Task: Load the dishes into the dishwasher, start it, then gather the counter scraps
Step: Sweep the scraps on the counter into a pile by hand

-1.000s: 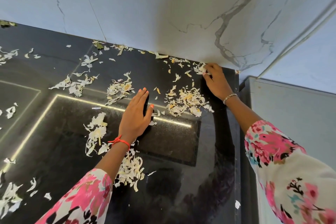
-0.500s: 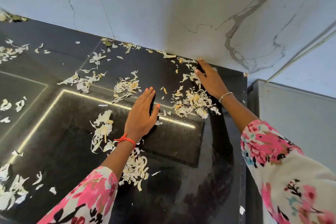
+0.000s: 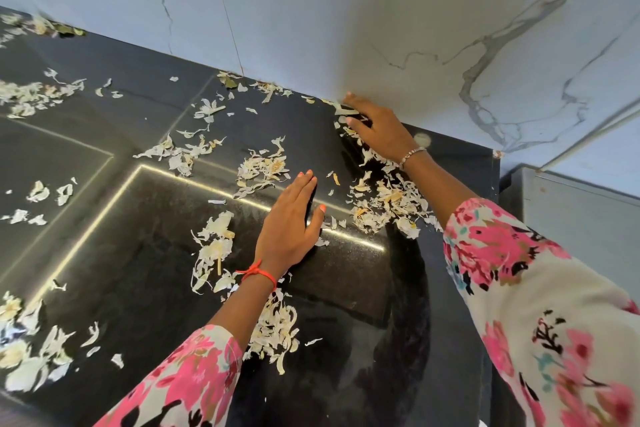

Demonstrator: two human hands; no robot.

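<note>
**Both hands flat among the scraps**

Pale scraps (image 3: 384, 201) lie scattered over the black worktop (image 3: 138, 253). The thickest heap sits between the two hands, just beside the right wrist. The left hand (image 3: 287, 229) rests on the worktop with its fingers straight and together, holding nothing; more scraps lie under its forearm and just to its left. The right hand (image 3: 377, 132) lies spread with its fingers straight where the worktop meets the wall (image 3: 346, 10), its fingertips touching scraps there. What its palm covers cannot be seen. The scraps at the far left are blurred, and both floral sleeves are cut off by the frame.
</note>
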